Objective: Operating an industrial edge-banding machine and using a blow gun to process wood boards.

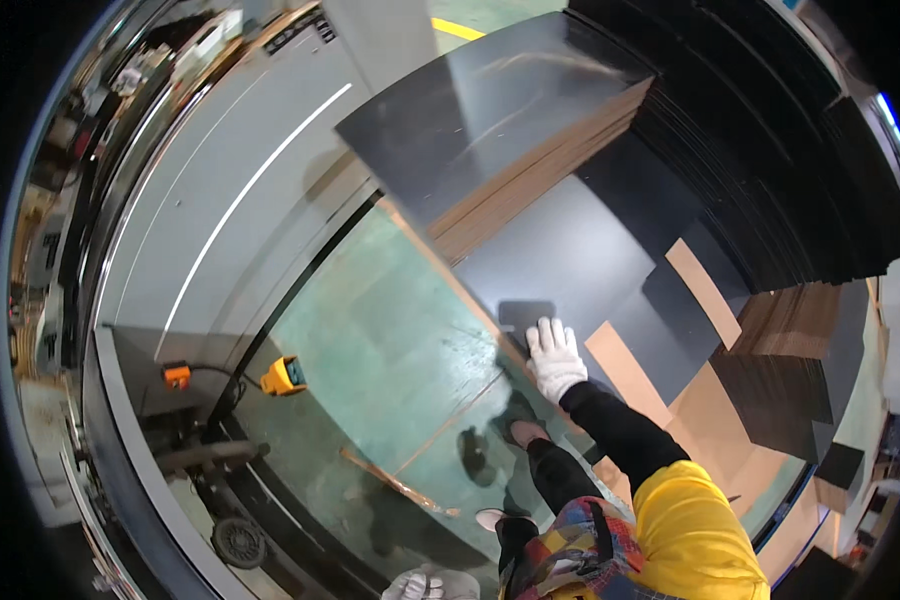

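My right hand [555,357], in a white glove, lies with its fingers outstretched on a dark grey sheet [610,300], near the sheet's left edge. Beneath the fingertips a darker patch, like a shadow or reflection, shows on the smooth surface. At the lower edge of the picture my left hand [420,586] is partly cut off. It also wears a white glove, and its fingers look curled against something pale that I cannot make out. Two brown strips [630,375] [703,292] rest over the sheet, right of my right hand.
A thick stack of dark-faced brown sheets [530,130] stands beyond the sheet, with more stacks [770,340] to the right. Large grey machine panels [230,190] line the left. A yellow foot pedal [284,376] and a brown strip [400,483] lie on the green floor [380,330].
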Available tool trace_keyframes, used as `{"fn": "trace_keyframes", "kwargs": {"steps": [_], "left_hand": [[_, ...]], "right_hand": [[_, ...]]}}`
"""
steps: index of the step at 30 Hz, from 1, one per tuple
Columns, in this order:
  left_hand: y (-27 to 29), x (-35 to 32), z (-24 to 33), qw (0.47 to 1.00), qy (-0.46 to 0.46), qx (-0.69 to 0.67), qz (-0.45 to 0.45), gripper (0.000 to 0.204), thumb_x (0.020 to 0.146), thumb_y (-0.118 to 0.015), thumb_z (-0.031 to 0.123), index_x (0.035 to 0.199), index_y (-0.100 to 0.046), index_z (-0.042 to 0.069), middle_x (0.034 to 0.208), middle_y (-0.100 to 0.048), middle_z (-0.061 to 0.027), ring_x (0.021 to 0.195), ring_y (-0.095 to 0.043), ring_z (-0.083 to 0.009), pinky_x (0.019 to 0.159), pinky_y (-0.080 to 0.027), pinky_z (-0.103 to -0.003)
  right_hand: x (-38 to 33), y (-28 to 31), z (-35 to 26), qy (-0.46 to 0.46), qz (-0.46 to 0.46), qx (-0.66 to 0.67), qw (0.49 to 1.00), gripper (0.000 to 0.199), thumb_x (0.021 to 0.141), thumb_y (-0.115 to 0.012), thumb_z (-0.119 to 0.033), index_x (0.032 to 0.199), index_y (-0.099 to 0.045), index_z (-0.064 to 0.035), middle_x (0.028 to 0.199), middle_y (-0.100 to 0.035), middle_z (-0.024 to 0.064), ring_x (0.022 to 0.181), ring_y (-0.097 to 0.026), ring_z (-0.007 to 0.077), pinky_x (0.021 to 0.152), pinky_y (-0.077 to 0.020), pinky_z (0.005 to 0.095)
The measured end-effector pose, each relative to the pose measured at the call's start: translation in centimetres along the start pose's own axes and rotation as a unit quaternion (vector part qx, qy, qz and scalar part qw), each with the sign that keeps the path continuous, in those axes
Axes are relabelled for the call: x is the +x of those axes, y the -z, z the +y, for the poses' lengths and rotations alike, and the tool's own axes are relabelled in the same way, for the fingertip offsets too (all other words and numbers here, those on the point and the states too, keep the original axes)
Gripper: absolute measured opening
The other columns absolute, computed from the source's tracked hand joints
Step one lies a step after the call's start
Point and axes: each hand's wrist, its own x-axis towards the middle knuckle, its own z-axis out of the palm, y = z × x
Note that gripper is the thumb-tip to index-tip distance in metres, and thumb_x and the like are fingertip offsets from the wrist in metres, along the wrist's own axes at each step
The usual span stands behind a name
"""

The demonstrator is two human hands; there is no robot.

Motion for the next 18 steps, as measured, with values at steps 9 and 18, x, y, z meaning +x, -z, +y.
{"fn": "trace_keyframes", "kwargs": {"steps": [9,18], "left_hand": [[-7.2,3.2,2.9,0.984,-0.006,0.178,-0.024,0.042,0.098,-0.058,0.025,0.131,-0.053,-0.002,0.123,-0.062,-0.0156,0.105,-0.063,-0.0257,0.083,-0.056,-0.034],[-11.9,6.5,3.4,0.94,0.028,0.336,-0.044,0.041,0.096,-0.061,0.031,0.126,-0.059,0.003,0.104,-0.069,-0.0093,0.091,-0.068,-0.0186,0.077,-0.057,-0.033]], "right_hand": [[-8.5,2.5,6.3,-0.211,0.1,0.166,0.958,0.053,0.07,-0.071,-0.016,0.117,-0.055,0.0003,0.115,-0.054,0.0228,0.112,-0.051,0.0415,0.098,-0.0417,0.0473],[-6.1,-1.2,14.1,-0.55,0.081,0.584,0.592,0.051,0.086,-0.072,-0.021,0.127,-0.054,0.0023,0.108,-0.066,0.0188,0.097,-0.063,0.0254,0.079,-0.0523,0.0373]]}}
